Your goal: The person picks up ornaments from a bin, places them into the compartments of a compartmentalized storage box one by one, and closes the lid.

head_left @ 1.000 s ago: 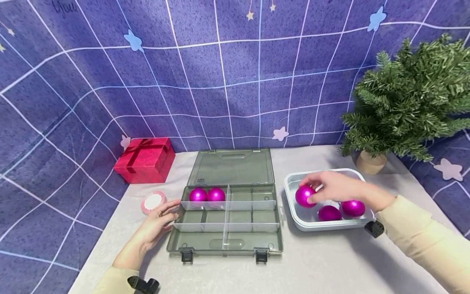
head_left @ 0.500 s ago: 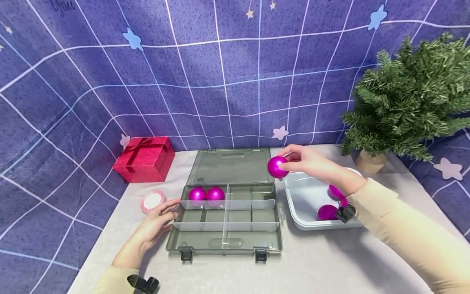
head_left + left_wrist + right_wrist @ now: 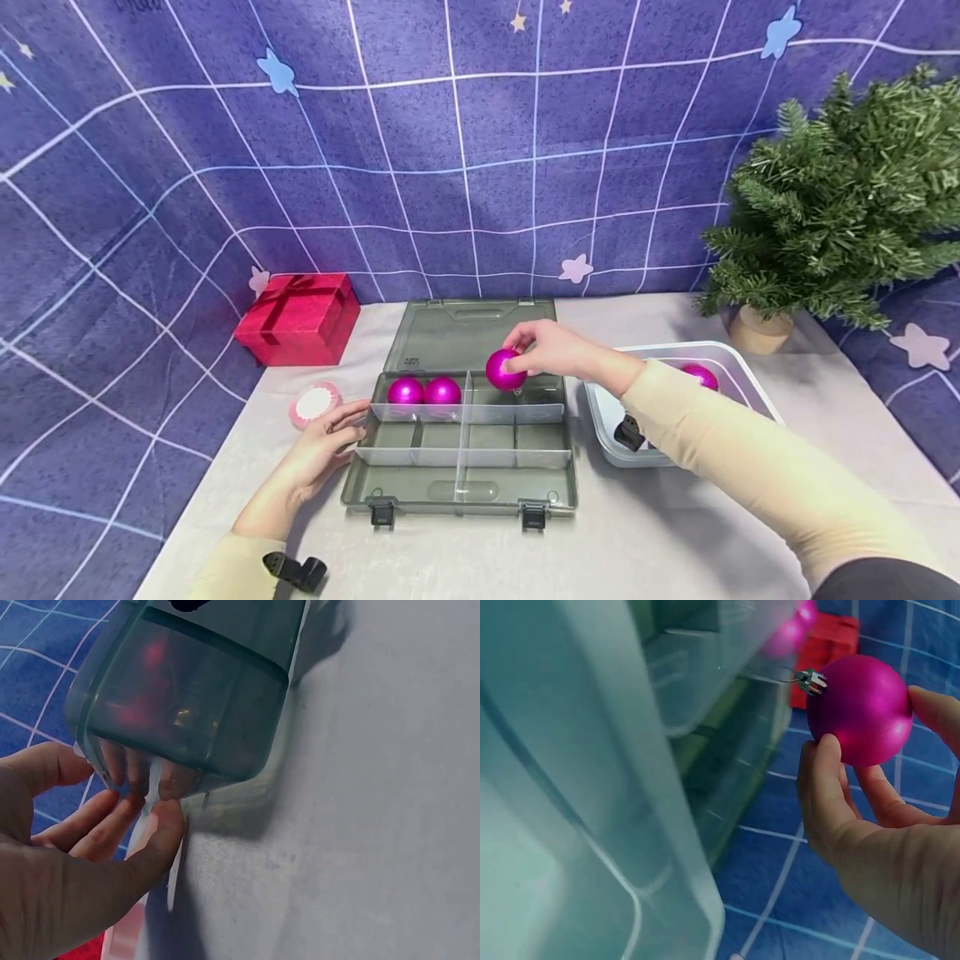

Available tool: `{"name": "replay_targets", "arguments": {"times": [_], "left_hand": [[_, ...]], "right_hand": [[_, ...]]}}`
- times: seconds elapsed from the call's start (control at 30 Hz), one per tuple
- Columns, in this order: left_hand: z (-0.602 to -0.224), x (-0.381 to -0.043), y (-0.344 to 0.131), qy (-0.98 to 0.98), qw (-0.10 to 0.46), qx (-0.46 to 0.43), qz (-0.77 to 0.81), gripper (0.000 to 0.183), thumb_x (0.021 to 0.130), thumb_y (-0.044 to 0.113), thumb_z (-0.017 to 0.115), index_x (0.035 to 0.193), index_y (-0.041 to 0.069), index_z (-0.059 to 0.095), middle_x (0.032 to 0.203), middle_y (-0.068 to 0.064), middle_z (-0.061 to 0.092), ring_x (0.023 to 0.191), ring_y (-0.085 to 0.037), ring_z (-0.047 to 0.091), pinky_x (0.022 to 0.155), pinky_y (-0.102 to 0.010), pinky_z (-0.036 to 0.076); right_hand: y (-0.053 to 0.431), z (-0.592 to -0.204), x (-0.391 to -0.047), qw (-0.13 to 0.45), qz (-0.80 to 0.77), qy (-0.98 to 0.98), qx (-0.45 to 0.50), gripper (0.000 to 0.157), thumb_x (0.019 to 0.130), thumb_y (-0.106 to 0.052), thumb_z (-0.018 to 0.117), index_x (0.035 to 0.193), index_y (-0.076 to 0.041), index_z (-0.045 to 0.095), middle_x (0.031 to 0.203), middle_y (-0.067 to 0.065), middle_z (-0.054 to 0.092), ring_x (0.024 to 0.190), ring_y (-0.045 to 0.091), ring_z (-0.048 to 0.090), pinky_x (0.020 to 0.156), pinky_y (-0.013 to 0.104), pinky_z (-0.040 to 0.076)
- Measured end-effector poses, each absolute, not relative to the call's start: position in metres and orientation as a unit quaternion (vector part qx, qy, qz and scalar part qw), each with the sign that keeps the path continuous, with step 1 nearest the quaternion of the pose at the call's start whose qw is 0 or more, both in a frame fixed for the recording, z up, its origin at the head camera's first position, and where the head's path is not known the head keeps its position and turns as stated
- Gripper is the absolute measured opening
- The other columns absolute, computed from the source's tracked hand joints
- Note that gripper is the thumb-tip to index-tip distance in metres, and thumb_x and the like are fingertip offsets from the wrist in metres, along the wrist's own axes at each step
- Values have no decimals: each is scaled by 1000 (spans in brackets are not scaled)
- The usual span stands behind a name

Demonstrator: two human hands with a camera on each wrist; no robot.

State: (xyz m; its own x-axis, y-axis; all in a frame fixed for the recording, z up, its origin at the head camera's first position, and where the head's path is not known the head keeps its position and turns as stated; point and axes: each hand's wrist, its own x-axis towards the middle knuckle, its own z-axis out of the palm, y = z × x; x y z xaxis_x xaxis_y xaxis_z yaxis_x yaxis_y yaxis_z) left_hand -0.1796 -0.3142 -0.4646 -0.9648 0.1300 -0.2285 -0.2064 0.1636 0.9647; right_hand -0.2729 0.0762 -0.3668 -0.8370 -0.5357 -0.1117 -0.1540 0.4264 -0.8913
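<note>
At mid-frame in the head view, right hand (image 3: 558,350) pinches a magenta ball (image 3: 506,370) between thumb and fingertips; ball sits in line with the upper right section of the divided case (image 3: 412,481), held up rather than set down. Right wrist view shows the metal cap (image 3: 810,681) on the ball, pointing to the left of that frame, thumb and fingers around the ball's side. Case is center frame, lid (image 3: 435,333) flipped back toward the top, two black latches (image 3: 382,511) along its bottom edge. Two more magenta balls (image 3: 406,391) side by side in the case's upper left section, touching or nearly so. Left hand (image 3: 315,454), left of center, has fingers loosely extended, not curled round anything, tips at the case's left side; left wrist view shows them against its end wall. Right of the case, white tub (image 3: 618,456), partly covered by the right sleeve (image 3: 720,433), with a magenta ball (image 3: 701,375) visible inside; rest of its contents mostly hidden. Pink-and-white round item (image 3: 315,404) just above the left hand, red gift box (image 3: 322,333) farther up left, green tree (image 3: 847,200) upper right, blue gridded cloth (image 3: 420,200) behind.
</note>
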Motion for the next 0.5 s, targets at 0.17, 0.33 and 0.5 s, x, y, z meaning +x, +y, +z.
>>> {"name": "replay_targets", "arguments": {"times": [0.17,0.33,0.5], "left_hand": [[-464,-180,-313,751,133,-26,646,59,100,3,52,155,-4,33,160,-26,32,141,-38,35,106,-59,29],[-464,-180,-313,750,130,-32,647,59,100,3,53,155,-3,33,160,-25,32,140,-37,35,105,-56,31],[-464,-179,-313,751,130,-30,647,59,99,3,53,155,-4,33,160,-26,32,141,-38,34,105,-56,32]], "right_hand": [[64,-380,-275,203,-461,839,-205,32,84,-9,77,110,5,66,95,11,66,85,19,65,78,34,58],[53,-378,-273,174,-398,881,-190,31,81,-14,80,102,1,64,85,8,67,73,18,67,68,26,56],[42,-377,-270,172,-338,911,-164,27,82,-19,82,94,-5,62,76,4,66,64,15,65,61,24,52]]}}
